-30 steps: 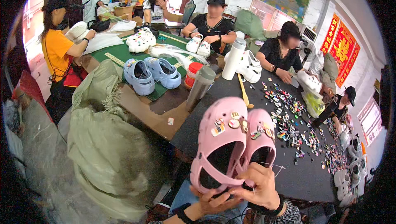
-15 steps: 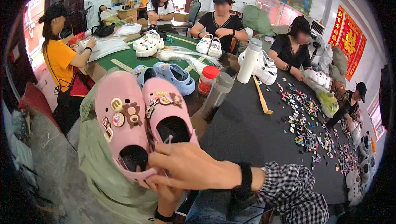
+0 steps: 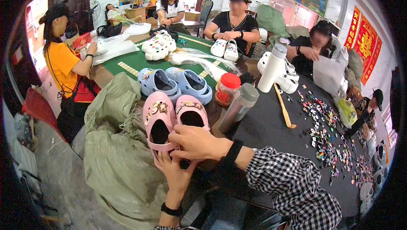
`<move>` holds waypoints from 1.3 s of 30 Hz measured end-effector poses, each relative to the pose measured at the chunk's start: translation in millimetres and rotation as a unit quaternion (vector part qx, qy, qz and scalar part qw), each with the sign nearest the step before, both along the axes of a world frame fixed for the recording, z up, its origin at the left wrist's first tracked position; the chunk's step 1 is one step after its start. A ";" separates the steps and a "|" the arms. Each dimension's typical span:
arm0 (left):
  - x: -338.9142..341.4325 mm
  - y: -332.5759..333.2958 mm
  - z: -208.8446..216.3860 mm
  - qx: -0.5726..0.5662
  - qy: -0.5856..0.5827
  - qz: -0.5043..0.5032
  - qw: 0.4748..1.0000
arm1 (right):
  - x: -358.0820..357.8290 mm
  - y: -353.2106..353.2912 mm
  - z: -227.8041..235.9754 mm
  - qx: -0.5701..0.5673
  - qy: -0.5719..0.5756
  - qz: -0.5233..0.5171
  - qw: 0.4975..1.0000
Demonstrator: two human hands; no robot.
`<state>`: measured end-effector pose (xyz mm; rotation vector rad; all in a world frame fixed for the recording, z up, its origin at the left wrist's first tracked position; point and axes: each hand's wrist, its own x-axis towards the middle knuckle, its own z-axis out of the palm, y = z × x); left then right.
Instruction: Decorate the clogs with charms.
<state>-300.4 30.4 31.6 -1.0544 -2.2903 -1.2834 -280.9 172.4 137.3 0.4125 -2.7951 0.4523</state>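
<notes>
Black tabletop (image 3: 267, 130) with scattered colourful charms (image 3: 324, 147), a yellowish stick (image 3: 284, 106), white clogs (image 3: 290, 79)

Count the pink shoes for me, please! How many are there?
2. The left pink shoe sits right beside the right pink shoe, both just in front of the blue shoes. I see no others, but some could be hidden.
</notes>
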 end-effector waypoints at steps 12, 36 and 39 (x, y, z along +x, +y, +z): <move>4.7 -17.7 -11.8 0.238 -0.225 -0.017 0.945 | 26.1 -2.7 -7.9 0.236 -0.079 -0.016 0.968; -68.0 14.2 -15.9 0.112 -0.165 -0.115 0.973 | -91.5 103.0 -38.7 0.322 -0.031 -0.140 0.936; -65.0 1.5 -27.5 0.091 -0.192 -0.096 0.972 | -117.9 103.2 -48.1 0.300 -0.033 -0.174 0.937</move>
